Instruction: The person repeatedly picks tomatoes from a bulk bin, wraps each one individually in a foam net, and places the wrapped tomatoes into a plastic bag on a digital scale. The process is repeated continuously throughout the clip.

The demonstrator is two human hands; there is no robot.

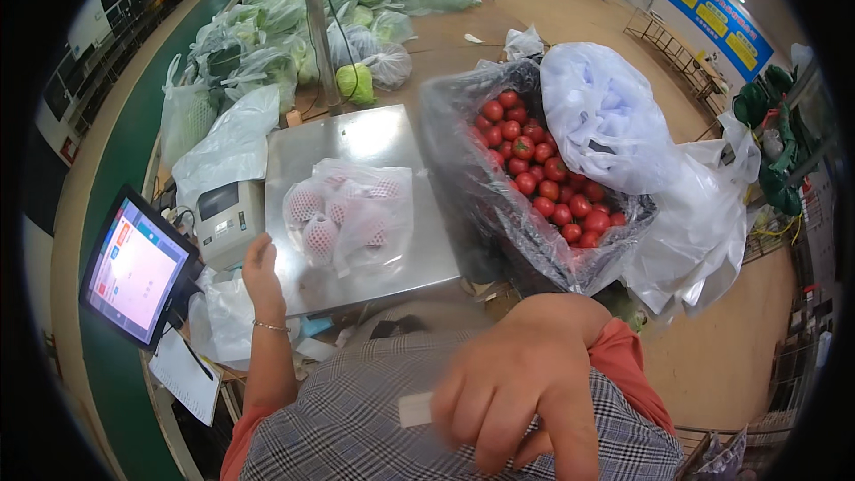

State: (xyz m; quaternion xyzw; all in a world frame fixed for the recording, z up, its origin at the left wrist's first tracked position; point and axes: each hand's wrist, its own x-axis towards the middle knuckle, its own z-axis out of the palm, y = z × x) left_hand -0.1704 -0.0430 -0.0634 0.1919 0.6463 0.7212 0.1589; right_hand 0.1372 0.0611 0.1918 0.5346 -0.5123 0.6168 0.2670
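Observation:
A clear plastic bag (392, 200) of several round fruits in pinkish-white foam nets (305, 205) rests on the steel platform of a scale (370, 138). My left hand (261, 269) is at the platform's left edge, beside a grey label printer (227, 218). Its fingers stretch loosely upward and hold nothing I can see. My right hand (517, 392) is raised before my checked apron (338, 410), blurred, with its fingers curled. A small pale rectangle (416, 410) shows at its left side; whether the fingers grip it is unclear.
Right of the scale stands a lined crate (570, 272) of tomatoes (534, 160), with white plastic bags (606, 116) over its far side. A touchscreen (138, 267) and a notepad (187, 374) sit at left. Bagged green vegetables (267, 44) lie behind the scale's display post (321, 44).

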